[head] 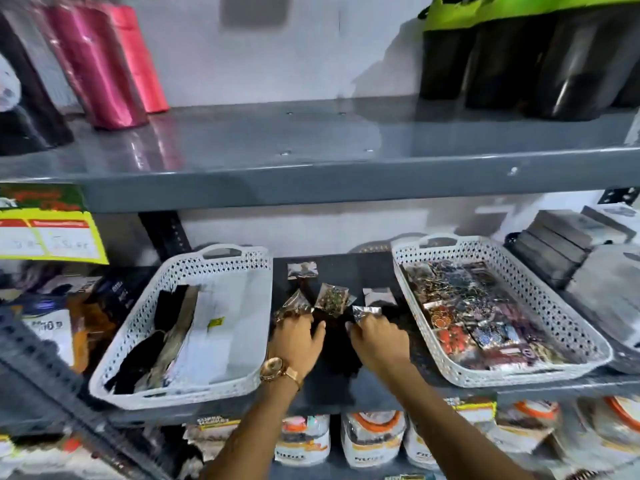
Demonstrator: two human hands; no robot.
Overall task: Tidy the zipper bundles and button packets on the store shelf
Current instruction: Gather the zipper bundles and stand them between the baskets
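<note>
Between two white baskets, several small clear button packets lie loose on the dark shelf (339, 386). My left hand (299, 336), with a gold watch on the wrist, pinches a packet (292, 304) by its near corner. My right hand (375, 336) grips a silvery packet (365, 312). Another packet (332, 299) lies between them and one more (302, 270) sits further back. A dark bundle (334, 344), probably zippers, lies between my hands. The left basket (242, 341) holds black and grey zipper bundles (162, 337). The right basket (568, 327) is filled with colourful button packets (478, 313).
A grey upper shelf (311, 174) overhangs the work area, carrying pink rolls (104, 64) and black rolls (519, 64). Stacked boxes (561, 244) stand right of the baskets. Packaged goods (374, 438) fill the shelf below, and a yellow sign (45, 230) hangs at the left.
</note>
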